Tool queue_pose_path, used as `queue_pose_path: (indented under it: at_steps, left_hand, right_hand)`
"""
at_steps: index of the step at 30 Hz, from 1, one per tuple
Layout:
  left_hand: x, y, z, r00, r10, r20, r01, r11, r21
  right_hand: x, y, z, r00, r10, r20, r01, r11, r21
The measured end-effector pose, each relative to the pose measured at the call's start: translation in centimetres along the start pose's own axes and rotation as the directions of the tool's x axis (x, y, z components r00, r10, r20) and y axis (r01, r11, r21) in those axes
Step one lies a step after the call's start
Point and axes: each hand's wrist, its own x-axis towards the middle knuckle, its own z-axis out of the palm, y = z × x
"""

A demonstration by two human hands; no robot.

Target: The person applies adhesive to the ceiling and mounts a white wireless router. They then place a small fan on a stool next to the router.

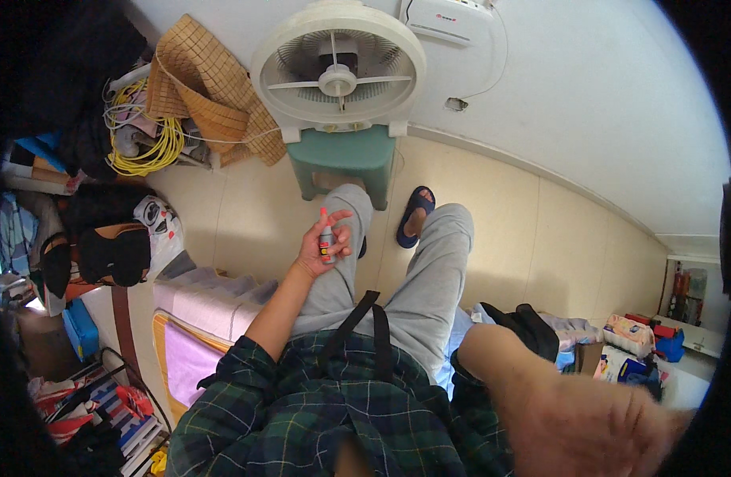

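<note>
The floor (493, 230) is pale tile, running from the wall at the top down to the bed (199, 310) at the lower left, on whose edge the person sits in grey trousers and a green plaid shirt. A round white fan (338, 71) stands on a green stool (343, 159) against the wall, just beyond the knees. To its left a folded woven mat (206, 87) leans over a coil of yellow cable (151, 143), with bags and clothes heaped along the left edge. One foot in a blue sandal (413, 216) rests on the floor right of the stool.

The right hand (596, 425) is close to the camera at the lower right, large and blurred; its fingers seem loosely spread and hold nothing that shows, though the blur leaves some doubt.

The left hand (324, 242) is raised over the left knee and curled around a small bottle (326, 240), pale with a red top and a dark label band, upright, with the thumb on one side and the fingers wrapped round the other.

To handle the bottle well, I judge it best kept upright with the grip low on its body, leaving the red top free, and the other hand brought in slowly so the top can be worked without tipping it.
</note>
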Motion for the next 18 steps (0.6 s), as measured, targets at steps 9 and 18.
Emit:
queue_pose_path:
  at_steps: [9, 18]
  left_hand:
    - [0.1, -0.1, 3.0, 0.997, 0.071, 0.009, -0.071, 0.982, 0.173]
    - [1.4, -1.7, 13.2, 0.922, 0.284, 0.264, -0.358, 0.886, 0.295]
  right_hand:
    - [-16.0, 5.9, -6.9, 0.659, 0.629, -0.413, -0.751, 0.576, -0.322]
    - [-28.8, 2.7, -4.6, 0.184, 0.897, -0.403, -0.977, 0.122, -0.175]
